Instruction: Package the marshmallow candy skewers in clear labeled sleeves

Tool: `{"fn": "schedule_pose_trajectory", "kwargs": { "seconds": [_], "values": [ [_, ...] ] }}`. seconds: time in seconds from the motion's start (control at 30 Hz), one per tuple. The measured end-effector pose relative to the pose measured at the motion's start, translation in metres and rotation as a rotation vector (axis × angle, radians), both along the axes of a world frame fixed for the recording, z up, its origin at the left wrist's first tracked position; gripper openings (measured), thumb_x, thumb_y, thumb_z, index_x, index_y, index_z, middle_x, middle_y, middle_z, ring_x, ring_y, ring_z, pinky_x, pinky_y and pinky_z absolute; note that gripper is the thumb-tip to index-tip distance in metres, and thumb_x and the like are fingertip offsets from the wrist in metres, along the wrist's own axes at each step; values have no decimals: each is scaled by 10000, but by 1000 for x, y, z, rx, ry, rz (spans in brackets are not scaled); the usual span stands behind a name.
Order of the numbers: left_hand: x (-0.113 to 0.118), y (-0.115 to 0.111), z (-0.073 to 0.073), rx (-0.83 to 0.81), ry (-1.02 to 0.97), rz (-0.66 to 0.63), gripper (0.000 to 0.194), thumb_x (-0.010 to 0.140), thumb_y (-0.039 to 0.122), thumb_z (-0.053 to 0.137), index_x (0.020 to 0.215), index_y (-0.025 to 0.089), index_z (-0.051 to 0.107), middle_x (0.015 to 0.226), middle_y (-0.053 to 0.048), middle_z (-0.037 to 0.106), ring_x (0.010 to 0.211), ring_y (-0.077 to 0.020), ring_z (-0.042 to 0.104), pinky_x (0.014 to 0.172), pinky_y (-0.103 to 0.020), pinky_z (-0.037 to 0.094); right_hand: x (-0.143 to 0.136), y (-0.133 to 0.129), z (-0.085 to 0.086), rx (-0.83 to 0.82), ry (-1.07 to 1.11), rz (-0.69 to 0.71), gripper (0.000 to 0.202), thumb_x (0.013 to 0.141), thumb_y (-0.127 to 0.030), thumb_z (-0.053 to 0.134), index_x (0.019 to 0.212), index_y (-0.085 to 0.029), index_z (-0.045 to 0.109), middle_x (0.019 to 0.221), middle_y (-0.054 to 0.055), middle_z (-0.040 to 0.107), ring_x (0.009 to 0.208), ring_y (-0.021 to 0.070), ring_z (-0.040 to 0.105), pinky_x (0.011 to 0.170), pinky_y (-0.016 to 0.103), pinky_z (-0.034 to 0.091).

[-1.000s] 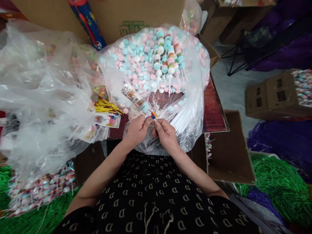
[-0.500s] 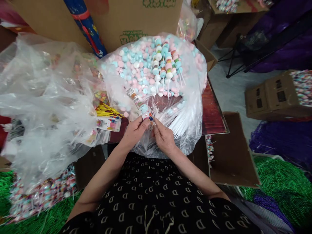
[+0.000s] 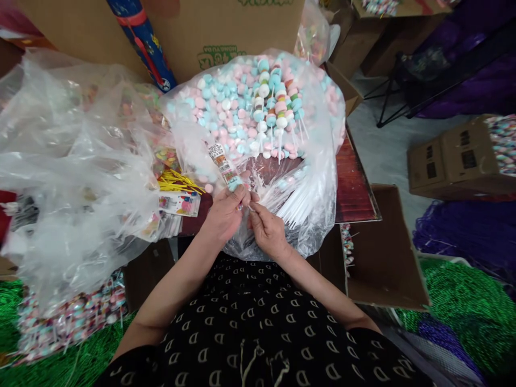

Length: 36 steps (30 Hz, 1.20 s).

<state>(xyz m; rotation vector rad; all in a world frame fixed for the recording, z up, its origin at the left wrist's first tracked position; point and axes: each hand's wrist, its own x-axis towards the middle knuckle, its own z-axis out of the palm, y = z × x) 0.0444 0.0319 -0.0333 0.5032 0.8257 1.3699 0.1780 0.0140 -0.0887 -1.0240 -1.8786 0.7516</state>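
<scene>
My left hand (image 3: pixel 226 212) is closed around the lower end of a printed candy wrapper (image 3: pixel 223 165), which slants up and to the left. My right hand (image 3: pixel 269 228) meets it fingertip to fingertip, pinched on something too small to make out. Both hands are over the near edge of a large clear bag (image 3: pixel 338 121) of pink, blue and white candies (image 3: pixel 229 99). Candy skewers (image 3: pixel 278 107) lie on the candies, and white sticks (image 3: pixel 300 201) fan out right of my hands. Yellow ties (image 3: pixel 177 181) and printed cards (image 3: pixel 185 204) lie to the left.
A crumpled plastic bag (image 3: pixel 72 177) covers the left side. The red-brown table (image 3: pixel 357 188) ends at the right, above an open cardboard box (image 3: pixel 382 258). Behind stands a large carton (image 3: pixel 193 27) with a blue tube (image 3: pixel 141 43) leaning on it. Green strands (image 3: pixel 467 306) lie lower right.
The printed wrapper now shows more fully above my left hand, which has turned and closed around its lower end. The white and red piece between my fingers no longer shows. My right hand stays close by, pinched.
</scene>
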Motion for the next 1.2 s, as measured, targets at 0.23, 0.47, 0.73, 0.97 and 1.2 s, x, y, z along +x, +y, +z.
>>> {"fn": "schedule_pose_trajectory", "kwargs": {
  "seconds": [0.23,0.47,0.73,0.97,1.2],
  "values": [
    [6,-8,-1,-46,103,-38,258,895,386,772,781,209,621,548,55,424,673,-147,561,654,-271,478,-1,-3,5,-136,83,33,229,1052,-284,465,940,-216,652,669,-7,698,563,140,656,616,243,551],
    [-7,-13,0,57,97,-132,393,874,475,782,680,199,583,503,73,360,550,-117,486,685,-296,519,33,26,30,-400,191,246,302,968,-479,659,890,-207,765,791,23,775,710,163,720,694,284,579],
    [8,-34,-6,92,-129,-739,491,843,586,761,647,206,521,483,114,325,435,-78,407,759,-365,580,30,35,56,-892,651,535,675,775,-616,821,1307,-232,664,1053,87,794,938,258,773,770,376,646],
    [-7,-32,-6,72,428,-149,171,838,333,791,881,226,665,573,29,573,584,-182,577,691,-324,514,-15,30,47,-569,555,103,407,846,-555,767,1108,-262,660,924,21,773,835,204,743,776,376,653],
    [-37,-39,-10,77,874,173,149,823,307,799,857,238,672,710,-30,667,741,-251,644,725,-326,450,-53,28,48,-307,429,75,250,937,-442,698,1120,-272,683,1059,24,777,992,192,730,932,395,618]
  ]
}}
